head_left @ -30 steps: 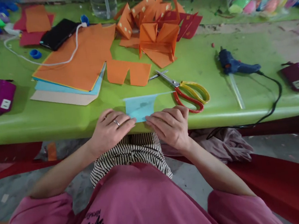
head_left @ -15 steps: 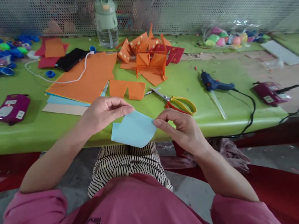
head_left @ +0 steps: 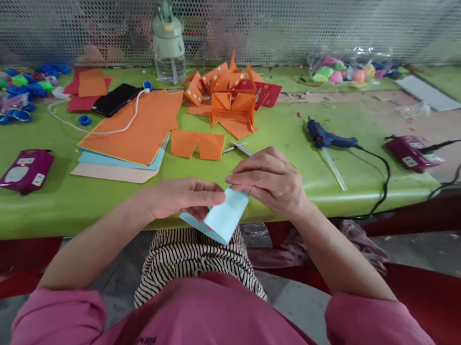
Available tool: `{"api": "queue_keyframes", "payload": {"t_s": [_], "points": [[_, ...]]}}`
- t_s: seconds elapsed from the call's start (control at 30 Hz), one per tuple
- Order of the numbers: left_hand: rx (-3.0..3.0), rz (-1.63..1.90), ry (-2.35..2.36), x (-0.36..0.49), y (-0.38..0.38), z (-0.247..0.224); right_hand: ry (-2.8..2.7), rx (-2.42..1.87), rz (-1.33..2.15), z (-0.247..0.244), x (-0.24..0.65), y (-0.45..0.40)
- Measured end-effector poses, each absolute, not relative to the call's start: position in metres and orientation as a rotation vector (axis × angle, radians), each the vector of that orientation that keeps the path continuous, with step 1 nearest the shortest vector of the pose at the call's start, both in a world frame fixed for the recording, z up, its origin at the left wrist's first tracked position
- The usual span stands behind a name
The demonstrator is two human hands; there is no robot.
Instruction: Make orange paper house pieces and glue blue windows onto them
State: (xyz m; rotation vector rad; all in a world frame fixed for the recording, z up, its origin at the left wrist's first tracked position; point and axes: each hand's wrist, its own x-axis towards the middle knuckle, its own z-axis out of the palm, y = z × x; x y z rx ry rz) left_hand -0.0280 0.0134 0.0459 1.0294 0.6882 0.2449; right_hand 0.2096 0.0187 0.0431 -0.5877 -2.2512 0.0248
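The light blue paper (head_left: 230, 216), bent into a fold, is held in the air at the front edge of the green surface (head_left: 61, 212), above the person's lap. The right hand (head_left: 270, 182) pinches its upper right corner between thumb and fingers. The left hand (head_left: 179, 195) touches the other side, some fingers behind the paper; whether its grip is pinching cannot be told. Just beyond, the right hand hides most of the scissors (head_left: 241, 148), leaving the blades showing beside a notched orange cutout (head_left: 211, 146). To the left, a flat black device (head_left: 118, 99) and its white cable (head_left: 106, 132) lie across the stack of colored paper (head_left: 148, 134). Farther back are folded orange and red pieces (head_left: 233, 101) and a water bottle (head_left: 169, 50). A blue glue gun (head_left: 329, 136) lies well to the right, near a purple power socket (head_left: 411, 150).
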Motion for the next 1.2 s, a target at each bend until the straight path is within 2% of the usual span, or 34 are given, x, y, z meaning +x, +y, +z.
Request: {"api": "queue_keyframes", "payload": {"t_s": [0.1, 0.27, 0.33, 0.6, 0.7, 0.87, 0.9, 1.07, 1.2], "points": [[1.04, 0.28, 0.64, -0.028, 0.01, 0.043, -2.243, -0.615, 0.14, 0.042, 0.204, 0.018], [1.067, 0.404, 0.66, -0.027, 0.009, 0.043, -2.076, -0.909, 0.932, 0.042, 0.203, 0.015], [1.075, 0.468, 0.684, -0.026, 0.009, 0.042, -2.05, -0.955, 1.141, 0.042, 0.207, 0.017], [1.075, 0.478, 0.721, -0.024, 0.009, 0.039, -2.055, -0.874, 1.511, 0.041, 0.21, 0.027], [1.047, 0.51, 0.772, -0.023, 0.008, 0.04, -2.148, -0.946, 1.385, 0.042, 0.214, 0.035], [0.93, 0.677, 0.823, -0.029, 0.012, 0.035, -2.25, -1.828, 0.297, 0.038, 0.249, 0.045], [0.911, 0.715, 0.823, -0.031, 0.012, 0.034, -2.264, -1.977, 0.193, 0.036, 0.257, 0.044], [0.881, 1.022, 0.83, -0.038, 0.009, 0.042, -2.297, -2.079, 0.131, 0.026, 0.279, 0.029], [0.903, 1.335, 0.848, -0.038, -0.003, 0.053, -2.298, -2.151, 0.233, 0.027, 0.285, 0.026]]}}
